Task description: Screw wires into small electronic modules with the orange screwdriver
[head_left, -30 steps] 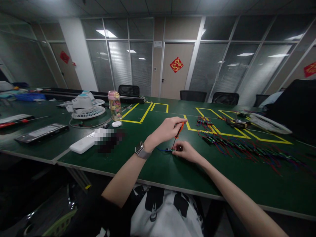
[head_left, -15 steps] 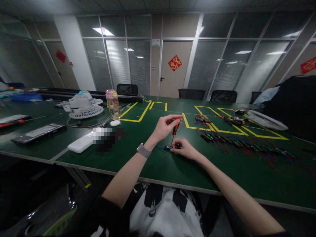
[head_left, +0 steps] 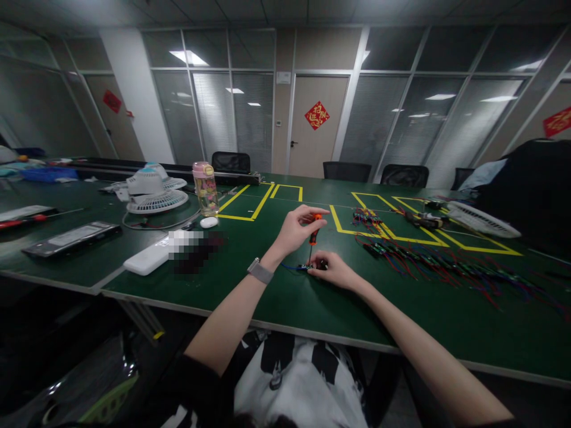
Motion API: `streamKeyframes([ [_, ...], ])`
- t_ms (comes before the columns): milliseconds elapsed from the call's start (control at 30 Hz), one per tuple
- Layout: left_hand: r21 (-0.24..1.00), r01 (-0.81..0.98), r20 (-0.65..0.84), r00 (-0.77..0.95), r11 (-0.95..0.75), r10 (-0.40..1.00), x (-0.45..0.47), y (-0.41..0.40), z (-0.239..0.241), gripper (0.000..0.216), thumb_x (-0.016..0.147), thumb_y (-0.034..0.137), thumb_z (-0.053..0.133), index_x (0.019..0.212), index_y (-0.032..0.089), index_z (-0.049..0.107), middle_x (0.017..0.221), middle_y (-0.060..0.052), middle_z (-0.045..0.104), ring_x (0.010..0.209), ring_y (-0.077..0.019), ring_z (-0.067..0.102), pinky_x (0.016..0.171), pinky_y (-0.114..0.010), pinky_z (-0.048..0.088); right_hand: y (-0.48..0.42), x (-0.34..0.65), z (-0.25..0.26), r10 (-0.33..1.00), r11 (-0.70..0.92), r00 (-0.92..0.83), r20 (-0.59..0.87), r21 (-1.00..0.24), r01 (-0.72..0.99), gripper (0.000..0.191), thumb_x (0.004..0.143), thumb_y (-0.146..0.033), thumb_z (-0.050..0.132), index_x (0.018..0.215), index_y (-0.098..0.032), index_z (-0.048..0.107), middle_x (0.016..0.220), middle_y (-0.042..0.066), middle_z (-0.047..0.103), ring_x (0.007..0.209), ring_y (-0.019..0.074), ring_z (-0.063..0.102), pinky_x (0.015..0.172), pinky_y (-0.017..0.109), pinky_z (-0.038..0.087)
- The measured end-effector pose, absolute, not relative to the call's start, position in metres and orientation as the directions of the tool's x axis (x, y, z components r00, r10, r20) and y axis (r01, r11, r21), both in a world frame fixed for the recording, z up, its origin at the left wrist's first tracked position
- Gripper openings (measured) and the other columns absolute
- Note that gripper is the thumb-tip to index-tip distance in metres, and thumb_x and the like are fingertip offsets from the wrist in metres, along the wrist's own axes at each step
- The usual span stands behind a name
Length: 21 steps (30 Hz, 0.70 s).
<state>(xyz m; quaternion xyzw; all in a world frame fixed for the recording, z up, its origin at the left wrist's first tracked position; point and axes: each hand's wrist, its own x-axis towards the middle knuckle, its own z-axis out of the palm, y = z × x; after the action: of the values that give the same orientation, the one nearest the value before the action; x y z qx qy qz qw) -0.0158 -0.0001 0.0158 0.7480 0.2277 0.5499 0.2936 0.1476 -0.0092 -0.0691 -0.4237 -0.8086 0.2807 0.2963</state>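
My left hand point(head_left: 295, 232) grips the handle of an orange and black screwdriver point(head_left: 314, 236) between thumb and fingers. The screwdriver stands nearly upright, its tip down at a small circuit board point(head_left: 304, 267) on the green table point(head_left: 250, 297). Thin wires run off the board to the left. My right hand point(head_left: 330, 268) rests on the table and pinches the board's right end, so that end is hidden by the fingers. Whether the tip sits in a screw is too small to tell.
Several wired boards point(head_left: 446, 261) lie in a row to the right, near another wired cluster point(head_left: 366, 217). A pink-lidded bottle point(head_left: 206, 189), a white fan point(head_left: 156, 199), a white power strip-like bar point(head_left: 147, 257) and a hard drive point(head_left: 74, 238) stand leftward. A person point(head_left: 530, 196) is at far right.
The fingers of my left hand have shifted slightly around the screwdriver handle, which stands a little more upright. My right hand and the board stay in place.
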Motion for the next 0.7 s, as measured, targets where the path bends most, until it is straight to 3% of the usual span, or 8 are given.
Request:
streamKeyframes([
  [100, 0.610, 0.135, 0.747, 0.230, -0.781, 0.623, -0.0156, 0.0002, 0.0152, 0.019, 0.082, 0.027, 0.062, 0.097, 0.020, 0.070, 0.099, -0.006, 0.061, 0.092, -0.0142, 0.058, 0.083, -0.027, 0.048, -0.0102, 0.1472, -0.0682, 0.848, 0.490, -0.469, 0.246, -0.701, 0.518, 0.014, 0.074, -0.024, 0.064, 0.084, -0.015, 0.064, 0.067, -0.001, 0.055, 0.061, 0.0114, 0.050, 0.059, 0.023, 0.041],
  [200, 0.648, 0.045, 0.716, 0.303, -0.760, 0.629, -0.0167, -0.0012, 0.0181, 0.025, 0.089, 0.023, 0.049, 0.106, 0.019, 0.068, 0.105, -0.007, 0.063, 0.099, -0.0153, 0.060, 0.088, -0.029, 0.047, -0.0108, 0.1466, -0.0678, 0.845, 0.492, -0.475, 0.245, -0.704, 0.512, 0.013, 0.074, -0.023, 0.063, 0.084, -0.015, 0.062, 0.067, -0.002, 0.055, 0.061, 0.0116, 0.050, 0.059, 0.023, 0.040],
  [300, 0.726, -0.058, 0.659, 0.347, -0.686, 0.668, -0.0171, -0.0020, 0.0189, 0.025, 0.087, 0.024, 0.053, 0.107, 0.016, 0.066, 0.095, -0.007, 0.067, 0.086, -0.0146, 0.063, 0.081, -0.029, 0.050, -0.0104, 0.1465, -0.0683, 0.843, 0.494, -0.479, 0.244, -0.702, 0.513, 0.011, 0.073, -0.020, 0.062, 0.084, -0.015, 0.062, 0.067, -0.002, 0.055, 0.061, 0.0115, 0.050, 0.059, 0.023, 0.040],
  [400, 0.695, 0.006, 0.691, 0.272, -0.719, 0.670, -0.0167, -0.0013, 0.0168, 0.022, 0.080, 0.028, 0.064, 0.097, 0.016, 0.070, 0.094, -0.006, 0.064, 0.081, -0.0132, 0.061, 0.074, -0.026, 0.049, -0.0102, 0.1466, -0.0684, 0.841, 0.500, -0.479, 0.251, -0.699, 0.512, 0.012, 0.072, -0.018, 0.061, 0.083, -0.015, 0.062, 0.068, -0.001, 0.055, 0.063, 0.0114, 0.050, 0.060, 0.023, 0.040],
  [500, 0.640, 0.071, 0.730, 0.254, -0.765, 0.635, -0.0164, -0.0014, 0.0166, 0.021, 0.084, 0.028, 0.059, 0.099, 0.020, 0.070, 0.106, -0.007, 0.061, 0.095, -0.0147, 0.059, 0.083, -0.027, 0.048, -0.0115, 0.1460, -0.0665, 0.840, 0.501, -0.483, 0.245, -0.692, 0.520, 0.012, 0.072, -0.016, 0.059, 0.084, -0.014, 0.062, 0.068, -0.002, 0.054, 0.063, 0.0113, 0.049, 0.060, 0.023, 0.040],
  [567, 0.654, 0.021, 0.715, 0.307, -0.756, 0.628, -0.0161, -0.0020, 0.0178, 0.025, 0.089, 0.025, 0.050, 0.106, 0.021, 0.068, 0.110, -0.008, 0.062, 0.103, -0.0162, 0.058, 0.089, -0.030, 0.047, -0.0130, 0.1453, -0.0647, 0.841, 0.500, -0.486, 0.239, -0.688, 0.527, 0.014, 0.071, -0.015, 0.058, 0.084, -0.014, 0.062, 0.068, -0.002, 0.054, 0.063, 0.0114, 0.048, 0.061, 0.023, 0.040],
  [700, 0.707, -0.040, 0.682, 0.306, -0.706, 0.665, -0.0146, -0.0017, 0.0166, 0.026, 0.087, 0.025, 0.053, 0.108, 0.016, 0.066, 0.096, -0.008, 0.067, 0.091, -0.0162, 0.063, 0.083, -0.031, 0.050, -0.0142, 0.1448, -0.0635, 0.842, 0.499, -0.483, 0.242, -0.689, 0.525, 0.015, 0.071, -0.014, 0.057, 0.085, -0.014, 0.061, 0.070, -0.001, 0.054, 0.064, 0.0118, 0.049, 0.062, 0.024, 0.040],
])
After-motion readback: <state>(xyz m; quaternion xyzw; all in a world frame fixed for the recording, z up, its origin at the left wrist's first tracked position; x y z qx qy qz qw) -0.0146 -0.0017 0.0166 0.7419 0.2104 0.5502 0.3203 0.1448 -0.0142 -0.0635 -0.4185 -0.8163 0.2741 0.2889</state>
